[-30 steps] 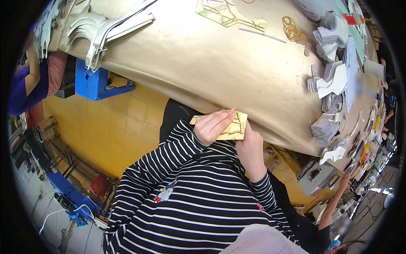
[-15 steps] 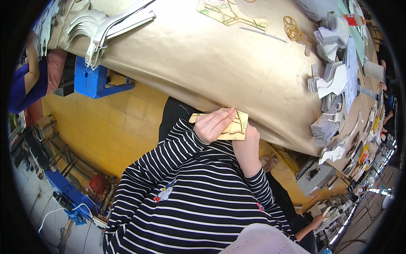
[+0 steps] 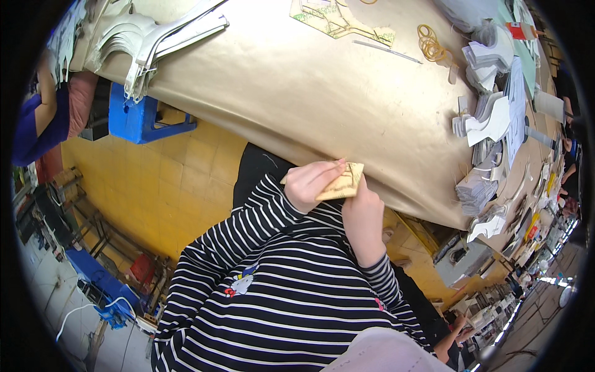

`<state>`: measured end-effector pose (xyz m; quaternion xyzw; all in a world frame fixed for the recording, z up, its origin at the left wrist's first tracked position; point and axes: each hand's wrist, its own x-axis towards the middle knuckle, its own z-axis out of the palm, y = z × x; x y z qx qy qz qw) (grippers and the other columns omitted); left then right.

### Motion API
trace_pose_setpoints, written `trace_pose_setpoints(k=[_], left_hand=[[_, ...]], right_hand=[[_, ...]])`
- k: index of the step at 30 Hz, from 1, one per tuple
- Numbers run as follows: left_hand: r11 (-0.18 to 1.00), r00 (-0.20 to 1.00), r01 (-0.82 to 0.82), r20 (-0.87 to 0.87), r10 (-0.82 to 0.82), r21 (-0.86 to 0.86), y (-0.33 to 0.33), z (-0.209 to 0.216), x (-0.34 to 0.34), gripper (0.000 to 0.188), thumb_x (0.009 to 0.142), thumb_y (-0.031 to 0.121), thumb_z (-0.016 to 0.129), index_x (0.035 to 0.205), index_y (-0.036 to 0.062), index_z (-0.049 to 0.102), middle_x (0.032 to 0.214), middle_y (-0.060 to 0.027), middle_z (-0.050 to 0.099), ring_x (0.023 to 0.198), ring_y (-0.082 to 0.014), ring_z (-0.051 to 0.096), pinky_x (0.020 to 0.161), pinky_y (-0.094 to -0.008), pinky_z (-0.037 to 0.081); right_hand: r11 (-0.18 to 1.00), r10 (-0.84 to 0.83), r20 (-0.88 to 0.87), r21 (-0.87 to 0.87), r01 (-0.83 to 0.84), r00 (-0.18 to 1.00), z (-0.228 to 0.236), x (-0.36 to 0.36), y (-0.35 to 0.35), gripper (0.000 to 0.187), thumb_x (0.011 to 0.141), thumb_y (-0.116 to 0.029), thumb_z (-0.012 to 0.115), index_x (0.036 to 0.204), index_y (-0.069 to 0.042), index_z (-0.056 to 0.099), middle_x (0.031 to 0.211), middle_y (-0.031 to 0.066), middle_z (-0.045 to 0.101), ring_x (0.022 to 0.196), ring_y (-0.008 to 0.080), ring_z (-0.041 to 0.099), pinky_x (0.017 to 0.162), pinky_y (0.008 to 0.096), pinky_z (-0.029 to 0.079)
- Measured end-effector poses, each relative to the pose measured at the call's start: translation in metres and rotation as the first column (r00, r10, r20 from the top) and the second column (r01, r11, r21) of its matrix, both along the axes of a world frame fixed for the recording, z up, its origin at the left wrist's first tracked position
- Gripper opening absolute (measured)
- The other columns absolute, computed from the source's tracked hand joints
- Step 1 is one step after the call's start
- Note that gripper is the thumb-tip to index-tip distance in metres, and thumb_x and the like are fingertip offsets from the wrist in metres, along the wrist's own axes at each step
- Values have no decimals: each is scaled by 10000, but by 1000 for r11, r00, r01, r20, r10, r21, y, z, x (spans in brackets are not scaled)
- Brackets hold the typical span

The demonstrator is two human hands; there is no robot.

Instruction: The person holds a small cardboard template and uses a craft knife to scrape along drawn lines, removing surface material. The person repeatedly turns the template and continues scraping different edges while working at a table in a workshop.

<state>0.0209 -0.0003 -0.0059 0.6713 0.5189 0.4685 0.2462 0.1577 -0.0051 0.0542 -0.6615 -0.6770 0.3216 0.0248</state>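
Big tan counter (image 3: 322, 93) fills most of the view, with a blue stool (image 3: 139, 118) tucked under its edge over yellow floor tiles (image 3: 173, 192). White cut pieces (image 3: 489, 118) pile up along the far side, plus a bunch of rubber bands (image 3: 429, 42). Right at the counter's near edge, both hands grip 1 small tan card piece (image 3: 344, 181): left hand (image 3: 310, 183) pinches it from above, right hand (image 3: 362, 208) supports it underneath.
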Motion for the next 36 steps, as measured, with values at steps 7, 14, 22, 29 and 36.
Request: trace_pose_setpoints(k=[7, 14, 22, 29, 36], left_hand=[[534, 691, 288, 558, 459, -795, 15, 28, -4, 194, 793, 27, 753, 964, -35, 683, 843, -93, 707, 725, -127, 678, 640, -271, 557], [329, 279, 723, 693, 665, -607, 14, 29, -18, 318, 827, -7, 705, 1124, -10, 589, 978, -77, 673, 846, -158, 674, 710, -293, 581], [326, 223, 763, 701, 678, -558, 14, 35, -20, 349, 841, -47, 648, 1173, 3, 552, 1019, -86, 662, 892, -172, 670, 778, -286, 571], [282, 259, 775, 691, 675, -566, 20, 60, -27, 351, 840, -57, 641, 1175, -6, 549, 1034, -97, 658, 912, -178, 667, 776, -293, 571], [245, 283, 755, 639, 715, -609, 18, 89, -20, 337, 817, -75, 668, 1138, -18, 586, 1025, -102, 669, 891, -181, 675, 776, -301, 570]], right_hand=[[996, -58, -71, -77, 52, 996, 61, 11, 9, 102, 965, -93, 477, 1007, -63, 564, 654, 163, 589, 590, 341, 599, 535, 424, 442], [992, -109, -139, -75, 99, 984, 39, 17, 18, 106, 967, -103, 488, 1008, -47, 568, 751, 182, 647, 679, 375, 639, 578, 436, 483], [998, -24, -267, -54, 9, 963, 36, 12, 9, 118, 955, -80, 505, 1048, -49, 569, 859, 160, 684, 737, 352, 658, 603, 412, 511], [995, 71, -307, 89, -46, 949, 34, 13, 7, 134, 909, -23, 554, 1042, -34, 571, 811, 155, 669, 672, 318, 655, 538, 367, 499], [972, 96, -162, 226, -58, 982, 39, 11, -6, 254, 827, -21, 619, 1077, -19, 577, 743, 140, 645, 582, 289, 631, 490, 348, 477]])
